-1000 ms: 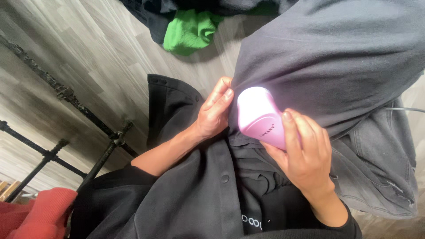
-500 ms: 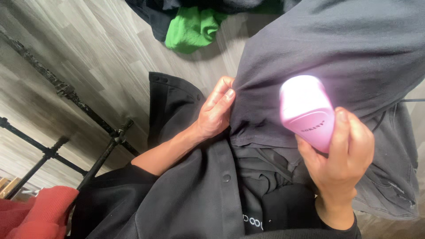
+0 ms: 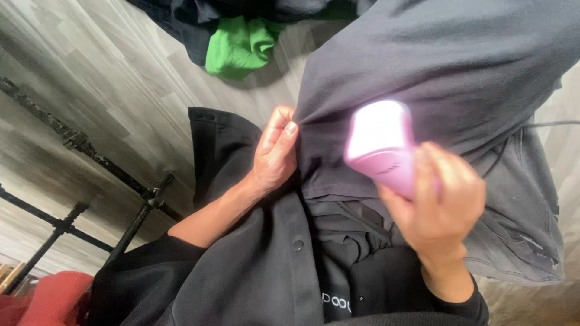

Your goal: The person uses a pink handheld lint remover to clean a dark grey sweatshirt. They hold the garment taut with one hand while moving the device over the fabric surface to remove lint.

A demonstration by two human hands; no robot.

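Pink handheld device (image 3: 382, 148) over dark grey garment (image 3: 435, 66).
Right hand (image 3: 436, 202) fingers wrap the device; left hand (image 3: 275, 157) fingers pinch the garment's edge.

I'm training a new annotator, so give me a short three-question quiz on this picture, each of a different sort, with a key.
1. True or false: the right hand holds a pink device against the grey garment.
2. What does the left hand do? A) rests on the floor B) pinches the grey garment's edge C) holds the green cloth
3. Fill in: the green cloth lies on the ____.

Key: 1 true; 2 B; 3 floor
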